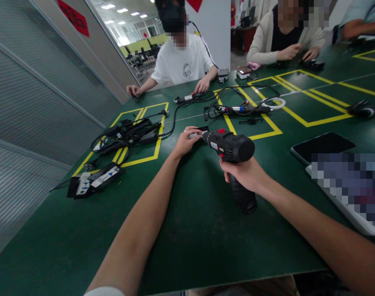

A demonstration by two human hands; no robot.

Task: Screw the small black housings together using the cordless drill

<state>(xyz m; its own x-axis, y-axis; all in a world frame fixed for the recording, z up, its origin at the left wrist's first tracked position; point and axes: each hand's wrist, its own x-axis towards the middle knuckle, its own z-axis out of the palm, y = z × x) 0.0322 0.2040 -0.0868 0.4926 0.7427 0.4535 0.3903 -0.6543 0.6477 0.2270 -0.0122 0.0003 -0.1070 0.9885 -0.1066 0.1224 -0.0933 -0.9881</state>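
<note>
My right hand [244, 172] is wrapped round the grip of a black cordless drill [228, 144] with red parts. The drill's nose points away and to the left, and its tip meets a small dark piece with a pale label [202, 130]. That flat black piece lies on the green table, and my left hand [187, 142] holds it down with closed fingers. What exactly the piece is, I cannot make out. The drill's bit is mostly hidden at the contact point.
Black cables and adapters [128, 135] lie piled at the left, with black pieces bearing white labels [96, 180] nearer me. A corded electric screwdriver [242, 109] lies beyond my hands. Phones [324, 147] rest at the right. Across the green table [187, 246] sit several people.
</note>
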